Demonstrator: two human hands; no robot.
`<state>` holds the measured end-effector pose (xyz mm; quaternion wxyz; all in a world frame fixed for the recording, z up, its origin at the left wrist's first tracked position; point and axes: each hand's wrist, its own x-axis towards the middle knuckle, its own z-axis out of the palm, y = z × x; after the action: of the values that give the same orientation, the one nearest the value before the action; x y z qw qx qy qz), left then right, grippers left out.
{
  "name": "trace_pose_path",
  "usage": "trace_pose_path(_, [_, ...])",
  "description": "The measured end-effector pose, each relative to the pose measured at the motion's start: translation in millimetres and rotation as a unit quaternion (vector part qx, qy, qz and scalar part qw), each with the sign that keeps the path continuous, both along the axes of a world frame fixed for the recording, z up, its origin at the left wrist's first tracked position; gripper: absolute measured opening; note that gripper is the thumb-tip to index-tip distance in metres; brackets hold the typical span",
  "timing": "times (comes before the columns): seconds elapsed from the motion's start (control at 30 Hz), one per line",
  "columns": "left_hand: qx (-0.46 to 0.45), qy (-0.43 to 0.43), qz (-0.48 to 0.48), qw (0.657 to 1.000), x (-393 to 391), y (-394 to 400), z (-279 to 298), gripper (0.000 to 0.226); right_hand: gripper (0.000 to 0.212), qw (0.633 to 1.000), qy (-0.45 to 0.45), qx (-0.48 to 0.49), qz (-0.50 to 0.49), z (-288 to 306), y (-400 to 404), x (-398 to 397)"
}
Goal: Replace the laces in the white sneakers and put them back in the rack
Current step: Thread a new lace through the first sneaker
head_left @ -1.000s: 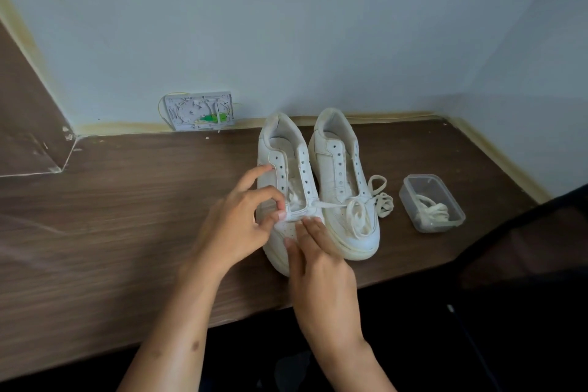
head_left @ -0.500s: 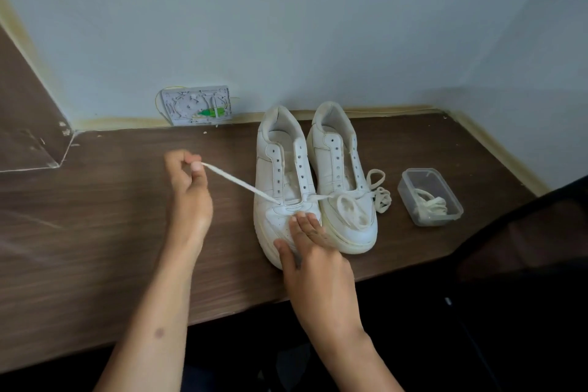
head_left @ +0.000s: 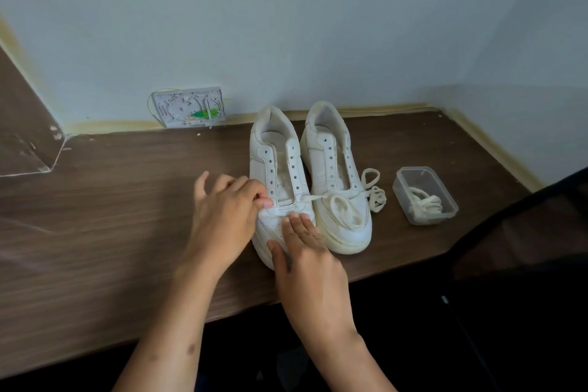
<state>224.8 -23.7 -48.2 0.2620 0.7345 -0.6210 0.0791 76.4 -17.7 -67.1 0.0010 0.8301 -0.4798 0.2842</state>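
Note:
Two white sneakers stand side by side on the brown table, toes toward me. The left sneaker (head_left: 276, 165) has a cream lace (head_left: 313, 198) through its lowest eyelets only. That lace runs right onto a loose pile on the toe of the right sneaker (head_left: 334, 165). My left hand (head_left: 222, 219) pinches thumb and forefinger on the lace at the lowest left eyelet. My right hand (head_left: 307, 254) lies on the left sneaker's toe, thumb on its side, holding it down.
A clear plastic box (head_left: 445, 200) with more cream laces stands right of the sneakers; lace loops (head_left: 375, 196) lie between. A grey wall plate (head_left: 189, 106) sits at the back. A dark chair part (head_left: 525, 232) overlaps the table's right end. The table's front edge (head_left: 95, 356) is near me.
My left hand had pulled the lace end far out to the left; it has now come back to the left sneaker's lowest eyelet. My right hand stayed on the toe.

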Motion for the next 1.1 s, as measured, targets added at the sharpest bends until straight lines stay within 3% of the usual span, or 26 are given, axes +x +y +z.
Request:
trace_pose_path(0.1, [-0.073, -0.013, 0.076, 0.994, 7, 0, 3, 0.010, 0.039, 1.000, -0.009, 0.002, 0.008, -1, 0, 0])
trace_pose_path(0.2, [-0.144, 0.110, 0.242, 0.953, 33, 8, 12, 0.021, 0.039, 1.000, -0.015, 0.001, 0.007, -2, 0, 0])
trace_pose_path(0.27, [-0.127, 0.157, 0.286, 0.937, 41, 15, 13, 0.012, 0.041, 1.000, -0.011, 0.004, 0.006, -2, 0, 1])
trace_pose_path(0.37, [-0.088, 0.164, 0.151, 0.971, 39, 14, 13, 0.013, 0.046, 1.000, -0.007, 0.006, 0.004, 0, -1, 2])
trace_pose_path(0.43, [-0.048, 0.120, 0.028, 0.991, 31, 10, 14, 0.028, 0.044, 1.000, -0.004, 0.006, 0.005, 0, -1, 2])
trace_pose_path(0.5, [-0.013, 0.088, -0.032, 0.996, 20, 5, 12, 0.029, 0.041, 1.000, 0.000, 0.003, 0.005, -2, -1, 2])
trace_pose_path(0.6, [-0.042, 0.067, -0.043, 0.996, 11, 2, 6, 0.006, 0.045, 1.000, 0.005, 0.003, 0.006, -1, 0, 2])
trace_pose_path(0.7, [-0.095, 0.033, -0.001, 0.995, 11, -1, 7, 0.008, 0.042, 1.000, 0.000, 0.001, 0.008, -3, -1, 2])
trace_pose_path(0.77, [-0.175, 0.065, 0.091, 0.978, 22, 3, 9, 0.011, 0.039, 1.000, -0.002, 0.004, 0.010, -4, 0, 0])
trace_pose_path(0.83, [-0.247, 0.139, 0.202, 0.938, 40, 11, 12, 0.014, 0.041, 1.000, 0.001, 0.015, 0.007, -2, 1, -1])
trace_pose_path(0.9, [-0.246, 0.172, 0.264, 0.916, 52, 17, 11, 0.010, 0.041, 1.000, -0.002, 0.027, 0.002, -1, -1, 1])
trace_pose_path(0.97, [-0.200, 0.186, 0.220, 0.937, 52, 16, 9, 0.013, 0.038, 1.000, -0.006, 0.026, 0.000, -1, -1, 2])
trace_pose_path(1.03, [-0.144, 0.209, 0.074, 0.965, 44, 10, 9, 0.025, 0.038, 1.000, -0.008, 0.028, 0.000, -1, -2, 2])
trace_pose_path(1.1, [-0.076, 0.158, -0.031, 0.984, 34, 4, 9, 0.032, 0.037, 0.999, -0.003, 0.036, -0.001, 0, -2, 3])
